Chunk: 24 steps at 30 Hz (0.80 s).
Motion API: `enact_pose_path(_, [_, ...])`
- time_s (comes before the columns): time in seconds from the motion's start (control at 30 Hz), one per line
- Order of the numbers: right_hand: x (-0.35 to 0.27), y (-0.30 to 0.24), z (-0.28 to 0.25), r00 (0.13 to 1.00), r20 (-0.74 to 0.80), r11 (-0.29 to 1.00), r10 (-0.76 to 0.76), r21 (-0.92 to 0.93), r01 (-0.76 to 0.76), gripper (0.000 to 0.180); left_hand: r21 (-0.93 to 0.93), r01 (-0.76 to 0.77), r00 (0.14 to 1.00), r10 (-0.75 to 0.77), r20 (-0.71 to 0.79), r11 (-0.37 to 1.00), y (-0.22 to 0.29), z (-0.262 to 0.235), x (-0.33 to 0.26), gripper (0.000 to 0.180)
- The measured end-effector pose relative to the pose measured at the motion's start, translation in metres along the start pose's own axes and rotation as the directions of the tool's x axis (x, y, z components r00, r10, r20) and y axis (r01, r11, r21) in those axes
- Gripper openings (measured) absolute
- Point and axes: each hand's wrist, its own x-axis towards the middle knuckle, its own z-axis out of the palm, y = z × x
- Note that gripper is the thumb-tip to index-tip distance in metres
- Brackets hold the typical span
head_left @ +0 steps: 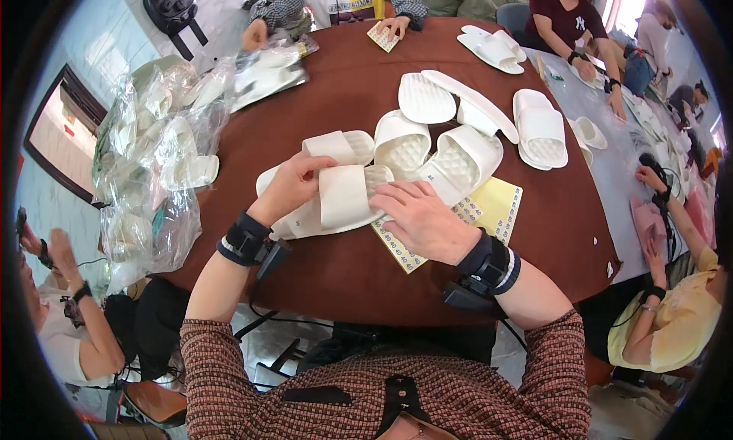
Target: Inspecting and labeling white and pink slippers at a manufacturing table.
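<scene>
A white slipper lies across the front of the table, its broad strap facing up. At the strap's left side my left hand is closed on it, fingertips bent over the edge. My right hand is closed at the slipper's right end, fingertips against the bumpy footbed; its thumb is partly hidden. A second white slipper lies just behind. Sheets of small size stickers lie under and beside my right hand. Two more white slippers stand close to my right fingers, one with a small sticker inside.
More white slippers lie farther back and right on the brown-covered table. Clear bags of slippers are heaped at the left edge. Across the table a person's hand holds a sticker sheet. Other people work at a grey table on the right.
</scene>
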Motion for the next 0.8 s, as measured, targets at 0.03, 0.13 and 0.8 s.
enact_pose_path(0.03, [-0.001, 0.000, -0.001, 1.000, -0.003, 1.000, 0.007, 0.003, -0.007, 0.037, 0.007, -0.013, 1.000, 0.013, -0.002, 1.000, -0.001, 0.001, -0.001, 0.029])
enact_pose_path(0.13, [-0.003, 0.000, -0.005, 0.999, -0.030, 1.000, 0.022, 0.001, -0.022, 0.037, 0.090, -0.034, 0.991, 0.045, -0.122, 0.995, -0.003, 0.002, -0.004, 0.024])
enact_pose_path(0.8, [-0.005, -0.001, -0.006, 0.987, -0.075, 0.975, 0.144, 0.184, -0.128, 0.042, -0.430, 0.342, 0.925, -0.380, -0.003, 0.836, 0.036, -0.028, -0.046, 0.046])
